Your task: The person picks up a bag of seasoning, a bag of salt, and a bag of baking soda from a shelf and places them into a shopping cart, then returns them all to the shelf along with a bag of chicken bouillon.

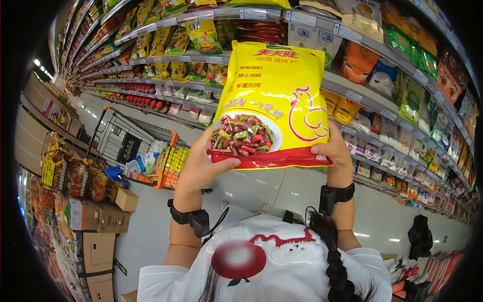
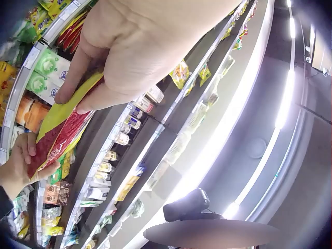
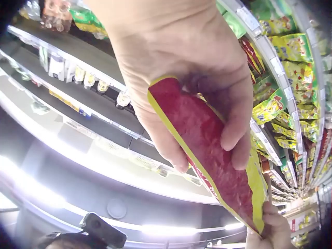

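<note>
A large yellow bag of chicken seasoning, with a red lower band, a printed dish and a chicken outline, is held up between both hands in the head view. My left hand grips its lower left corner, thumb across the front. At the lower right corner my right hand grips it the same way, thumb on the front. In the left wrist view the left hand pinches the bag's edge. Fingers of the right hand curl under the bag's red base in the right wrist view.
Shelves packed with bagged seasonings curve across the front and right. A shopping cart with goods in it stands at the left on the tiled floor. Cardboard boxes and a snack rack are at the far left.
</note>
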Available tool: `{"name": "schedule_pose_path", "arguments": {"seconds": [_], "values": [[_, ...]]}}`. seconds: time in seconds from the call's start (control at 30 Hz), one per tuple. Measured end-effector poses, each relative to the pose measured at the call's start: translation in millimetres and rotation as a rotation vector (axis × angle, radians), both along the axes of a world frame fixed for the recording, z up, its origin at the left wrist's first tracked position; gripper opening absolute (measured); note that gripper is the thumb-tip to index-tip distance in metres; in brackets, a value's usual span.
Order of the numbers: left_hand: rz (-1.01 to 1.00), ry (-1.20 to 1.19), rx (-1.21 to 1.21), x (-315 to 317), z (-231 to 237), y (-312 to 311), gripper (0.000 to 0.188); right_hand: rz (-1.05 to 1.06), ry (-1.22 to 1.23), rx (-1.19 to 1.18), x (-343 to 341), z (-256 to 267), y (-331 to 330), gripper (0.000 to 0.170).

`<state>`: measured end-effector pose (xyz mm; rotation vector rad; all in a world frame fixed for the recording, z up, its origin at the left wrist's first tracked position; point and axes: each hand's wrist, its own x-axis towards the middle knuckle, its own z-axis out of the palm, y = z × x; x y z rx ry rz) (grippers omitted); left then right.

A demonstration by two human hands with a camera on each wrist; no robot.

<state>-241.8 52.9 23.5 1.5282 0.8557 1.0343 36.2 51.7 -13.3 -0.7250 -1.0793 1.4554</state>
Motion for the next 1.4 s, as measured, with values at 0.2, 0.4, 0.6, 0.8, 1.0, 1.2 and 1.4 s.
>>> {"name": "schedule_pose_path", "arguments": {"seconds": [0.2, 0.4, 0.6, 0.8, 1.0, 1.2, 1.4], "values": [[0.015, 0.047, 0.068, -4, -10, 1, 0.068, 0.005, 0.007, -0.023, -4, -2, -3, 0.074], [0.022, 0.023, 0.023, -18, -17, 9, 0.069, 0.025, 0.001, -0.029, -15, -8, 7, 0.075], [0.062, 0.027, -0.006, -31, -25, 28, 0.070, 0.049, -0.037, -0.032, -30, -6, 31, 0.076], [0.013, -0.141, -0.124, -52, -38, 82, 0.067, 0.062, 0.009, -0.163, -57, -8, 83, 0.073], [-0.100, -0.226, -0.150, -72, -65, 191, 0.063, 0.023, -0.052, -0.140, -72, -27, 168, 0.071], [-0.226, -0.275, -0.181, -80, -87, 312, 0.068, -0.112, -0.175, -0.098, -88, -30, 241, 0.063], [-0.336, -0.243, -0.358, -70, -81, 395, 0.069, -0.263, -0.172, -0.134, -92, -16, 282, 0.062]]}}
